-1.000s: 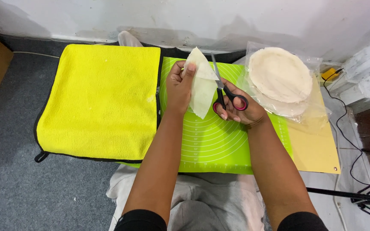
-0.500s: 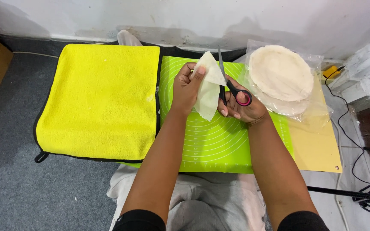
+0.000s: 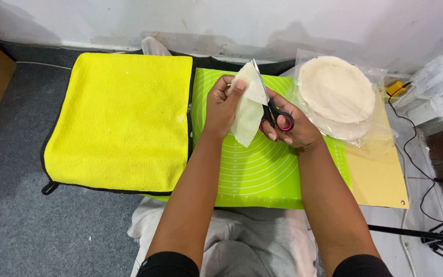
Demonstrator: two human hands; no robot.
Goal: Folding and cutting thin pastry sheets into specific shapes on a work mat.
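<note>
— Flatbread sheet (image 3: 247, 110), folded and pale: who had it, and how?

— The left hand (image 3: 223, 105) was clamped on it, fingers curled over its left edge, lifting it just above the green silicone mat (image 3: 262, 164). Its pointed top reached toward the mat's far edge, and the lower tip hung toward the mat's middle.

— And the scissors (image 3: 273, 105)?

— The right hand (image 3: 290, 128) had fingers closed through the black and pink handles. The blades lay close together, running up along the sheet's right edge, tips near its top corner.

— Any change from a second earlier?

— Yes. Back then the blades stood further right of the sheet, over the mat's right part. By this moment they had come in against the sheet's edge, and both hands sat a little nearer the mat's far side.

— What lay around the mat?

— A yellow towel (image 3: 121, 120) touched its left edge. To the mat's right, a stack of round flatbreads (image 3: 337, 87) rested in a clear plastic bag (image 3: 370, 136) on a tan board (image 3: 380, 179). Beyond that board sat a small yellow object (image 3: 395, 88) with a black cable (image 3: 416, 164) trailing away. Grey carpet (image 3: 16, 205) lay left of the towel.
</note>
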